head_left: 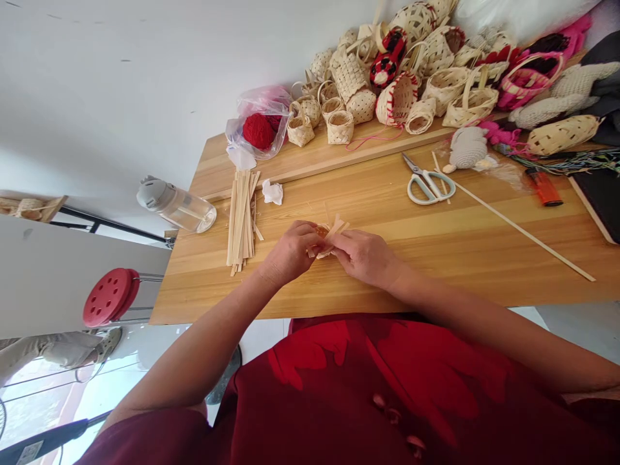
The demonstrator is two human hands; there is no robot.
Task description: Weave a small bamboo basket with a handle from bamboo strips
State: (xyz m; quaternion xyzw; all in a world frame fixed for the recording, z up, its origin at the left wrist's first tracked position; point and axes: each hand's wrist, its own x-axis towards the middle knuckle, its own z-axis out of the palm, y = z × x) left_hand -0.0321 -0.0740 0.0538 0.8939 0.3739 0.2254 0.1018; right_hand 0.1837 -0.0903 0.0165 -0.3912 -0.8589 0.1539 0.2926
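Observation:
Near the front of the wooden table, my two hands meet around a small basket woven from pale strips point(338, 226), with loose strip ends sticking up between them. My left hand point(296, 248) has its fingers closed on the basket's left side. On the right side, my right hand point(364, 257) pinches the strips with thumb and fingers. Much of the basket is hidden behind my fingers. A bundle of flat pale strips point(241, 219) lies to the left of my left hand. Scissors with pale handles point(426, 184) rest farther back on the right, partly open.
A water bottle point(177, 203) lies at the left, by a crumpled white tissue point(272, 192). Small woven baskets point(340, 127) crowd the back, beside red yarn point(259, 131) in a bag. A long thin strip point(523, 232), a grey crocheted figure point(467, 150) and an orange lighter point(544, 187) lie right.

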